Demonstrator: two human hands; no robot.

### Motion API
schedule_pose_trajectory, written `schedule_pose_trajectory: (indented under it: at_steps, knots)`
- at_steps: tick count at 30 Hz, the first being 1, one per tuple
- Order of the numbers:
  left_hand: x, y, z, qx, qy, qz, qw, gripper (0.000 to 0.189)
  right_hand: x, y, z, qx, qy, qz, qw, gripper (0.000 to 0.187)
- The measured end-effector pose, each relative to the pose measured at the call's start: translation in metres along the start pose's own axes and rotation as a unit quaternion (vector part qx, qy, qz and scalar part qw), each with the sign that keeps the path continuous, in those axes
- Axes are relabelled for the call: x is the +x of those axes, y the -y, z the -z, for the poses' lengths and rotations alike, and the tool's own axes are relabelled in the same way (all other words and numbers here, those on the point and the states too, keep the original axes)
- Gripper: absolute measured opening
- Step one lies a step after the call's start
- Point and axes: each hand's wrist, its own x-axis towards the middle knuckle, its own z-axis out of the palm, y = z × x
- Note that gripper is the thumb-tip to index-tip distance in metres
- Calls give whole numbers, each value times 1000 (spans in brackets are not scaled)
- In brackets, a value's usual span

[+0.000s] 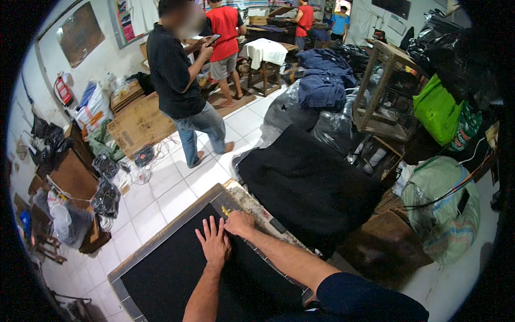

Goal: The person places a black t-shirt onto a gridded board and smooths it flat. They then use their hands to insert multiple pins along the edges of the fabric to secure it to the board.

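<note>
A sheet of black fabric [177,261] lies spread over a table with a dark, line-marked border [141,249]. My left hand [214,244] presses flat on the cloth near its far corner, fingers apart. Just to its right, my right hand [240,222] is curled at the cloth's far right edge, by the table's pale, stained rim [257,215]. Its fingertips are hidden, so whether it pinches the cloth or a small item cannot be told. A small yellow patch or object [225,210] shows beyond its knuckles.
Beyond the table's right side lies a heap of black cloth [305,181]. A person in a black shirt [173,64] stands ahead holding a phone [214,39]. Wrapped dark blue garments [326,76], a wooden-framed cabinet [386,92] and a green woven sack [440,209] crowd the right.
</note>
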Motion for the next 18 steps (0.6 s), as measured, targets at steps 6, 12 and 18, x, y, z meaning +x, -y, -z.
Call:
schedule_pose_trajectory:
  at_steps: [6, 12, 18]
  knots:
    - [-6, -3, 0, -11, 3, 1, 1000, 58, -10, -8, 2, -1, 8, 25, 1000, 37]
    - [-15, -9, 4, -10, -3, -9, 1000, 57, -6, -15, 1, 2, 84, 22, 996, 29]
    - [-23, -16, 4, -12, 11, -2, 1000, 56, -11, -24, -2, 2, 62, 14, 998, 26]
